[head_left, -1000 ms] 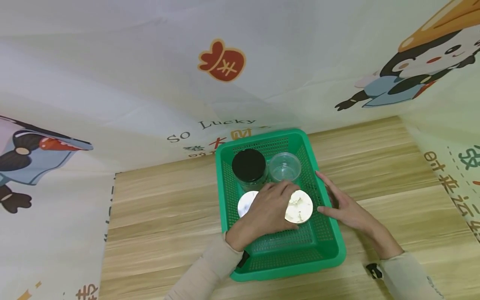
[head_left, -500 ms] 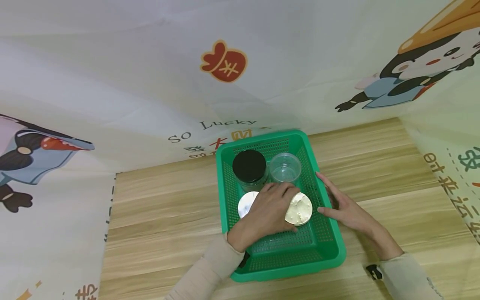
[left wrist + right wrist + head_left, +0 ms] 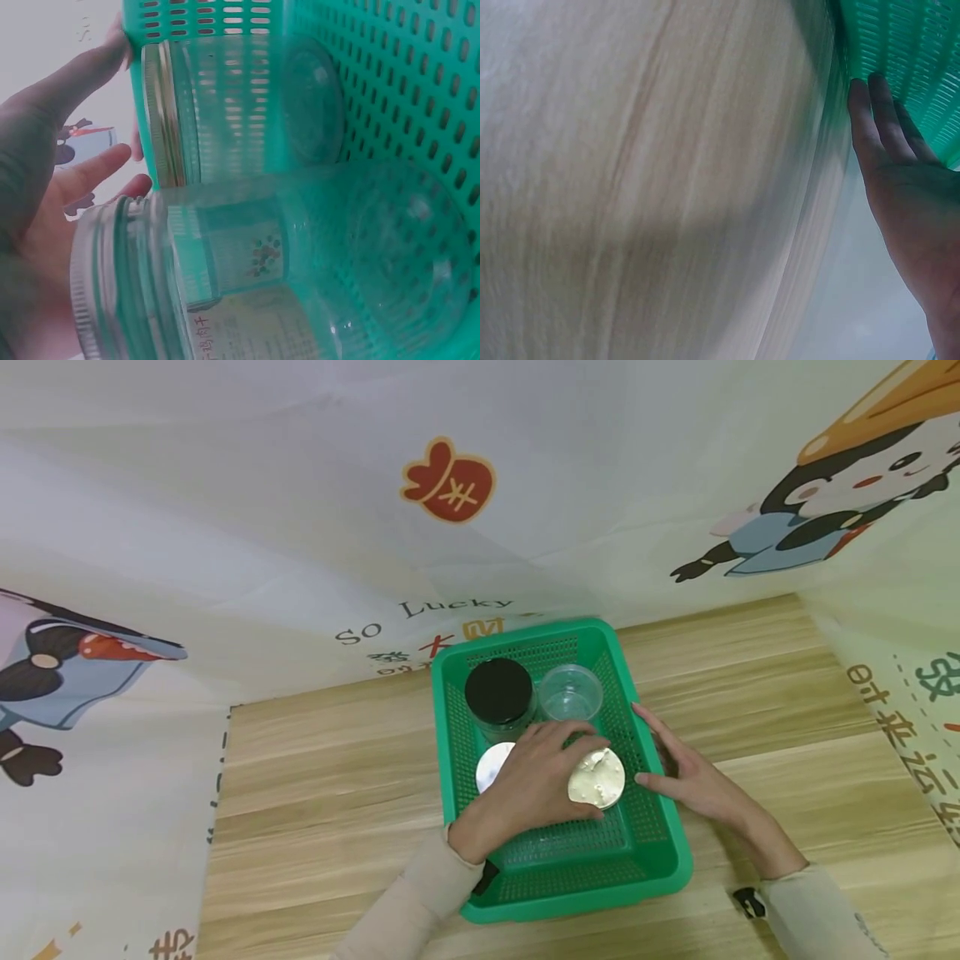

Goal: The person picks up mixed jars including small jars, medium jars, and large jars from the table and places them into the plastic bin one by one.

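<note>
In the head view my left hand (image 3: 536, 777) reaches into a green basket (image 3: 573, 906), fingers and thumb spread around a jar's gold-coloured lid (image 3: 600, 779). In the left wrist view the extended fingers (image 3: 94, 171) stand off the gold rim, and clear gaps show between hand and lid; fingertip contact is hard to tell. That clear jar (image 3: 240, 112) stands beside another clear jar (image 3: 322, 247) with a silver lid and printed label, partly covered by the hand in the head view. My right hand (image 3: 693, 777) rests against the basket's right side, fingers straight outside and thumb by the rim.
At the basket's far end sit a black-lidded jar (image 3: 498, 693) and a clear round container (image 3: 570, 695). The basket stands on a wood-grain table (image 3: 322, 810). Printed cloth (image 3: 285, 527) forms walls behind and at both sides.
The gold lid's glare has changed and it has shifted slightly down. My left fingertips have spread a little to the right around it. My right hand stays in place.
</note>
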{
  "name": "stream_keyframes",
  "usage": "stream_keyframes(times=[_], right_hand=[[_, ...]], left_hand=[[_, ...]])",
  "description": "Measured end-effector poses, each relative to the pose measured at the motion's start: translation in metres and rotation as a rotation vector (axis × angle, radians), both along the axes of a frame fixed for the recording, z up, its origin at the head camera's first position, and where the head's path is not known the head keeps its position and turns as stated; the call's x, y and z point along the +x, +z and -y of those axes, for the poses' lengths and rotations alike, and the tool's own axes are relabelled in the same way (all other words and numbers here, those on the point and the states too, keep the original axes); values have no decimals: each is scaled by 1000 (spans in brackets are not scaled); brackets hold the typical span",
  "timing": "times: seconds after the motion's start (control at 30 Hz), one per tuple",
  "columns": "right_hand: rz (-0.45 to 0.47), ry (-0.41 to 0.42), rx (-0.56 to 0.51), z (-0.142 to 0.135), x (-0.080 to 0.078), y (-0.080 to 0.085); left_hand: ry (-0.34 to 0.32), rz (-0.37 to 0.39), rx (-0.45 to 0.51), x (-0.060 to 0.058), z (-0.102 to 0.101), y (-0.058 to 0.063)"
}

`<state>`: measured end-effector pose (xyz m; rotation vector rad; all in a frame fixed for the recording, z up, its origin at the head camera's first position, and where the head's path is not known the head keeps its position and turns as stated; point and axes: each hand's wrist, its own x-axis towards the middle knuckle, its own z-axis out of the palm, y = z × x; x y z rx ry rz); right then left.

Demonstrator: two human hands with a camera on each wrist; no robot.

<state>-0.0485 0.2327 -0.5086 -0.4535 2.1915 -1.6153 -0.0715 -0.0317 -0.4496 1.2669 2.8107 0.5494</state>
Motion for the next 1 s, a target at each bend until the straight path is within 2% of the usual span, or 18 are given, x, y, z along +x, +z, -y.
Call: stream_keyframes(times=[0.2,0.37,0.5,0.77,1.0], right_hand=[[-27,-21,42,1,-1,0],[-55,-42,113,0,1,4],[-79,-47,177,-1,4,6],[-105,-48,160,-1,3,10],[-124,-52,155,0,3,10]], left_hand=[[-3,38,18,-2,4,8],[16,70,42,-4,8,15],[10,68,68,-3,10,17],[28,71,55,-3,12,31],[50,102,73,-2,18,37]])
